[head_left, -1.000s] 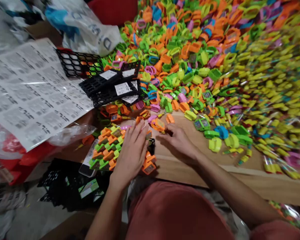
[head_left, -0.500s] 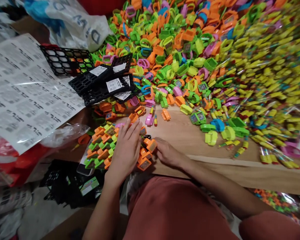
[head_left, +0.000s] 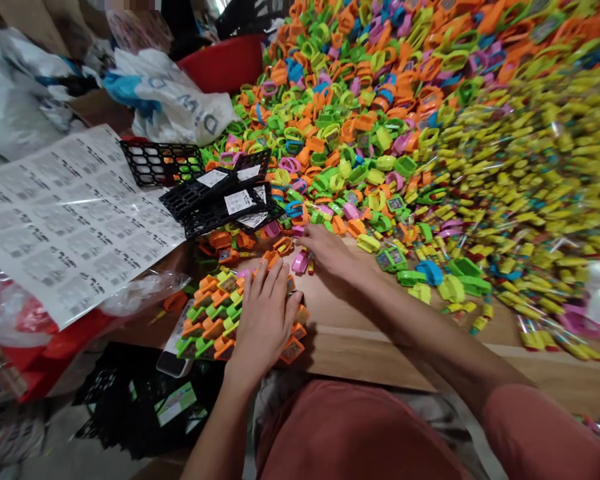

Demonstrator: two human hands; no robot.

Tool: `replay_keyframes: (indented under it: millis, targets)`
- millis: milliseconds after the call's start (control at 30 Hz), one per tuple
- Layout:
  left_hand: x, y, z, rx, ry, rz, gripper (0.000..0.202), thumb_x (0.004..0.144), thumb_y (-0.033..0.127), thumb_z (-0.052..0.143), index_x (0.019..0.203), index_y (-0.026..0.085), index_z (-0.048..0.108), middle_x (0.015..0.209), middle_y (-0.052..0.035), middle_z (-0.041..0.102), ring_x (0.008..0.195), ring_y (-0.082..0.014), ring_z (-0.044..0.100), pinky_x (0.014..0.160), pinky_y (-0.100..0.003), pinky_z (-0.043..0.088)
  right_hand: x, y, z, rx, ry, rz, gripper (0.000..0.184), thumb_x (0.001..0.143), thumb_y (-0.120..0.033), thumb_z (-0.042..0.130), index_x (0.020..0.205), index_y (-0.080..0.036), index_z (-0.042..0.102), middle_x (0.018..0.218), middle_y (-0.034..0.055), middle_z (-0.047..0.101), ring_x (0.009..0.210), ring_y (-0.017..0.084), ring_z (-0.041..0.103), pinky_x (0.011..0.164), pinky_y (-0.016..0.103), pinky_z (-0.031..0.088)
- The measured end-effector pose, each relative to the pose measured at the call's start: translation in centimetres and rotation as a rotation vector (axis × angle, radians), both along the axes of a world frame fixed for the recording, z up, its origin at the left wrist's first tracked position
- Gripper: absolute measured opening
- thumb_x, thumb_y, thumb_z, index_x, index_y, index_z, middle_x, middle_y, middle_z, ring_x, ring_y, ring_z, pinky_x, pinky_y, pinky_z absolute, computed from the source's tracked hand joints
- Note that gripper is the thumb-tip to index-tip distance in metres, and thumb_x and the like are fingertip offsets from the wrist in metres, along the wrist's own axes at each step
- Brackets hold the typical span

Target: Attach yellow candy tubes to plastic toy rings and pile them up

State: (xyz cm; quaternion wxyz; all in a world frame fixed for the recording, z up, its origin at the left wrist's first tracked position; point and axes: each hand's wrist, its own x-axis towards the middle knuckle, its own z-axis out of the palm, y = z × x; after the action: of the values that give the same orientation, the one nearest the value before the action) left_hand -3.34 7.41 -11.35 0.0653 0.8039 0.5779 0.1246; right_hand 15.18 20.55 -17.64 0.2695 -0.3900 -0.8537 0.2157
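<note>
My left hand (head_left: pixel 265 320) lies over a stack of interlocked orange and green plastic toy watches (head_left: pixel 215 317), with its thumb along the stack's right side. My right hand (head_left: pixel 327 250) reaches forward to the near edge of a huge heap of multicoloured toy watches (head_left: pixel 360 133). Its fingertips are among the pieces. Just below those fingers, a pink toy watch (head_left: pixel 300 262) lies on the wooden board (head_left: pixel 360 333). Whether my right hand holds anything is hidden.
Black plastic mesh racks (head_left: pixel 220 203) with white labels lie beside the heap, next to a large sheet of barcode labels (head_left: pixel 75 227). A phone (head_left: pixel 170 363) lies under the stack. A black crate (head_left: pixel 130 407) sits below the board's edge.
My right hand has left the stack's right end and moved forward to the heap. My left hand stays on the stack. The whole view has shifted slightly.
</note>
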Motion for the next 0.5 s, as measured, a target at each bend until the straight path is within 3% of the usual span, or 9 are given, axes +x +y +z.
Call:
replay_keyframes:
  millis: [133,300,500]
  targets:
    - [-0.4,-0.2,0.2,-0.025,-0.004,-0.004,0.054,0.107,0.042,0.034,0.154,0.016,0.043,0.156,-0.0129,0.05,0.155,-0.0311,0.031,0.128,-0.063,0.024,0.3,1.5,-0.7,0.011,-0.163,-0.108,0.018,0.094,-0.006,0.053,0.097,-0.017,0.067,0.107,0.0125,0.058,0.099,0.027,0.05,0.087,0.038,0.044]
    - [-0.8,-0.8,0.6,-0.064,-0.044,-0.013,0.048,0.108,0.038,0.032,0.148,0.017,0.049,0.154,-0.0104,0.053,0.155,-0.0273,0.031,0.13,-0.059,0.023,2.8,-3.2,-1.4,-0.042,0.086,-0.104,0.017,0.095,-0.009,0.051,0.104,-0.017,0.063,0.103,0.0096,0.06,0.095,0.023,0.053,0.087,0.034,0.043]
    - [-1.1,-0.5,0.4,-0.04,-0.078,0.001,0.041,0.107,0.029,0.035,0.144,0.02,0.051,0.148,-0.0101,0.059,0.152,-0.0272,0.038,0.129,-0.06,0.025,0.1,-10.0,-2.8,-0.539,0.527,0.028,0.019,0.094,-0.016,0.051,0.107,-0.015,0.065,0.091,0.0029,0.065,0.08,0.017,0.058,0.075,0.025,0.045]
